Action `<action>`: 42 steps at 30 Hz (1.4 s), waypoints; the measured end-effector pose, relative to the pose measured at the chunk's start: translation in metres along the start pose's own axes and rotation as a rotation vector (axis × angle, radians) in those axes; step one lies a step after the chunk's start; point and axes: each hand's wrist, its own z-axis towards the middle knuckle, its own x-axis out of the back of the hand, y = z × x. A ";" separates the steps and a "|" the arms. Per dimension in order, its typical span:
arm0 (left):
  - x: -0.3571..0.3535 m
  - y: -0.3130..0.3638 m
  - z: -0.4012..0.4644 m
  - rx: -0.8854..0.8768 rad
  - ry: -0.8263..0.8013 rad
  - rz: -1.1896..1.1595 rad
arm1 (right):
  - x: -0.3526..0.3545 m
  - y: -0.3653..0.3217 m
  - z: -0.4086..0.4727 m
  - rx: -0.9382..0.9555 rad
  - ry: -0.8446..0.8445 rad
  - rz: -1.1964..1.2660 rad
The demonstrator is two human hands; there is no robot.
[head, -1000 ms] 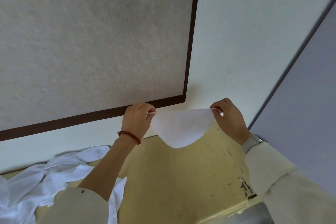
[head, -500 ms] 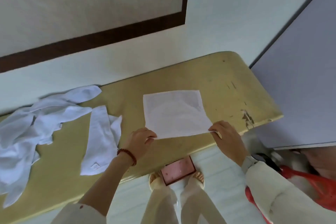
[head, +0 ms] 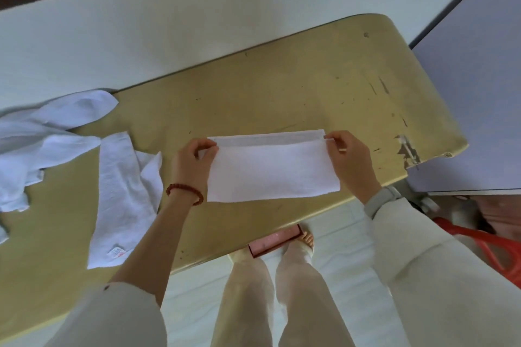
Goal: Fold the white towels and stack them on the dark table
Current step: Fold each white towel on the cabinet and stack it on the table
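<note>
White towel (head: 272,170) lies half-folded on the yellowish desk (head: 324,87); my left hand (head: 194,162) and right hand (head: 349,162) pinch its far corners to line up the edges.

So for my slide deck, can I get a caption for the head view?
Both hands, left hand and right hand, pinch a half-folded white towel on the yellow table.

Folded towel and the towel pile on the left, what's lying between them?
In the head view, a loose towel and the left hand lie between the folded towel and the pile.
</note>
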 end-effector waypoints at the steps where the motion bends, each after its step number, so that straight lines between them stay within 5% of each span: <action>1: -0.002 0.002 0.008 0.000 0.003 0.004 | -0.004 -0.001 0.008 -0.006 0.020 0.002; 22: -0.020 -0.013 0.040 0.030 0.032 0.135 | -0.034 0.007 0.040 -0.075 0.070 -0.128; 27: -0.019 -0.015 0.038 -0.125 0.046 0.245 | -0.042 0.006 0.033 0.250 0.251 -0.393; 31: -0.021 -0.020 0.039 -0.271 0.008 0.394 | -0.062 -0.010 0.031 0.485 0.146 -0.473; 42: -0.025 -0.030 0.046 -0.459 0.030 0.481 | -0.088 -0.023 0.037 0.509 0.029 -0.486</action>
